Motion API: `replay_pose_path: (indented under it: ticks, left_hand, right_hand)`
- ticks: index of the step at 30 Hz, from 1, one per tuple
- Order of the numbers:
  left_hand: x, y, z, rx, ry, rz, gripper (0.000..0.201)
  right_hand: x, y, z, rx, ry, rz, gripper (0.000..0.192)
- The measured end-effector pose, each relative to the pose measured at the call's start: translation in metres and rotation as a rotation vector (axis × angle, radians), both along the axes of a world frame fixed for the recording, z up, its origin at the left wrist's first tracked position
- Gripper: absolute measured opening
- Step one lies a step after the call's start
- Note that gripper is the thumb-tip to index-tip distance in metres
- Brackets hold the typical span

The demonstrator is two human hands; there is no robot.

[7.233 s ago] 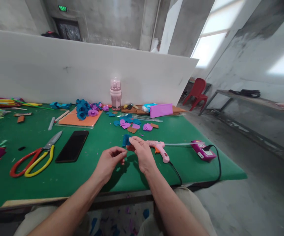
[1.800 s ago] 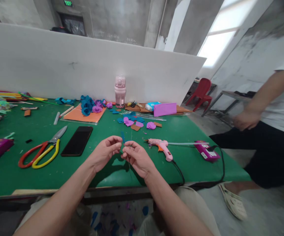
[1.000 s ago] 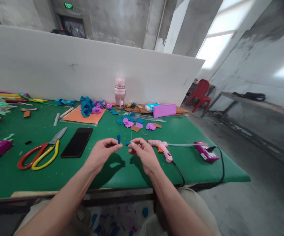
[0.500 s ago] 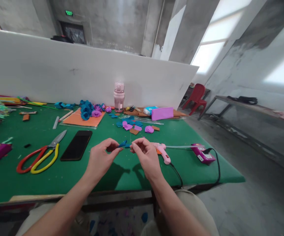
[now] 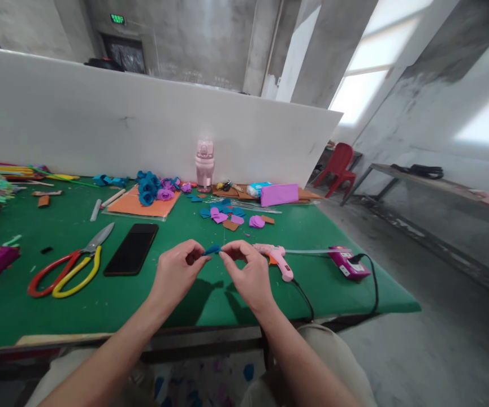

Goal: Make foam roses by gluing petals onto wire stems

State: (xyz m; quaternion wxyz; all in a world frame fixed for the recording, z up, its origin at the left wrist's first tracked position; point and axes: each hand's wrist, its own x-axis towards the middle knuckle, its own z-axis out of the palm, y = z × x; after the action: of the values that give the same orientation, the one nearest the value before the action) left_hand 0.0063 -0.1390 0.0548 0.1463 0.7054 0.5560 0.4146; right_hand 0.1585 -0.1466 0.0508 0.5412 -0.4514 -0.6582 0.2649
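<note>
A small blue petal piece [image 5: 212,249], paper or foam, is pinched between both hands above the green table. My left hand [image 5: 180,265] grips its left end with thumb and forefinger. At its right end, the thumb and fingertips of my right hand [image 5: 246,270] close on it. Just right of that hand lies a pink glue gun [image 5: 276,257] with a clear glue stick in its back. Loose blue, purple and brown petals [image 5: 223,213] are scattered beyond the hands. A black phone [image 5: 132,249] lies to the left of my left hand.
Red-and-yellow-handled scissors [image 5: 74,263] lie left of the phone. Blue and purple flowers [image 5: 148,186] rest on an orange sheet [image 5: 136,206]. A pink bottle [image 5: 204,167] stands by the white partition [image 5: 142,121]. At right, a purple power strip [image 5: 350,263] has a black cable.
My right hand has come closer to my left, its fingertips now touching the blue piece's right end. The left hand stays nearly in place. The view has shifted very slightly.
</note>
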Motion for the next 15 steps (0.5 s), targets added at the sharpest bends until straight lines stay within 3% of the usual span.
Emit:
replay_pose_path:
  ticks: [15]
  left_hand:
    - [0.0029,-0.002,-0.0033,0.008,-0.036,-0.041,0.009]
  right_hand:
    - [-0.0004,0.0012,-0.0019,-0.046,0.004,-0.011,0.01]
